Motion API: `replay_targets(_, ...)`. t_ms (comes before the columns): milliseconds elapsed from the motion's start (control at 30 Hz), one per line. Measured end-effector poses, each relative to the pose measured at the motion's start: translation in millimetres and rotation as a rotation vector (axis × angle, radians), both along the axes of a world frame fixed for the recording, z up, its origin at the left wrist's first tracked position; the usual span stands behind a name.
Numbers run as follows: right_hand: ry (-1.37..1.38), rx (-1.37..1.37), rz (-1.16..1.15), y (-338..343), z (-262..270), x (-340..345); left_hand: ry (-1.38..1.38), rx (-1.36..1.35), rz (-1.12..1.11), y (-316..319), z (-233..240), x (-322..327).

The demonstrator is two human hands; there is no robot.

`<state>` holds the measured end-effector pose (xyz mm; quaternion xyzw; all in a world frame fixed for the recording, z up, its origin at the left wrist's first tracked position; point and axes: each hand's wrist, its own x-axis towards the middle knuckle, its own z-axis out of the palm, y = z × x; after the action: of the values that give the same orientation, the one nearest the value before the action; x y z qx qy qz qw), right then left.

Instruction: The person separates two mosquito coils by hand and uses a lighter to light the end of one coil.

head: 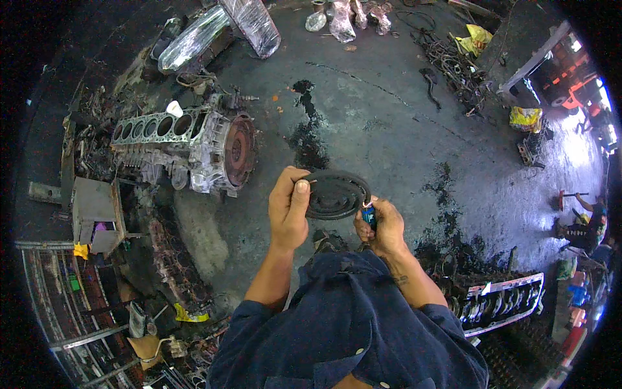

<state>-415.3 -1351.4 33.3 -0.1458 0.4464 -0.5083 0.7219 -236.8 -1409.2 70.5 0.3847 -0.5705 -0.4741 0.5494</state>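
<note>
Before my torso, my left hand (290, 209) pinches the left rim of a round, black, coiled-looking part (335, 194) between thumb and fingers. Concentric ridges show on its face; I cannot tell whether it is rubber or metal. A blue lighter (369, 219) is gripped in my right hand (388, 224), below the part's right edge. At the lighter's top a small bright flame (367, 204) shows close against that rim. Both hands are above the floor, near my shoes.
An inline engine block (165, 141) lies at left, near a metal cabinet (95, 209). An oil stain (311, 141) marks the floor (359, 112). Plastic-wrapped parts (199, 39) stand behind. Cables (452, 68) lie upper right; an engine part (503, 301) lies lower right. Another person (590, 223) is far right.
</note>
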Motion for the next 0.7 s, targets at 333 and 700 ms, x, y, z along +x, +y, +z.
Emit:
replay_targets(333, -0.036, -0.023, 0.035, 3, -12, -2, -0.057, -0.093, -0.007, 1, 0, -1)
replay_targets(700, -0.152, -0.060, 0.032, 6, -18, -3, -0.068, -0.117, 0.011, 5, 8, -3)
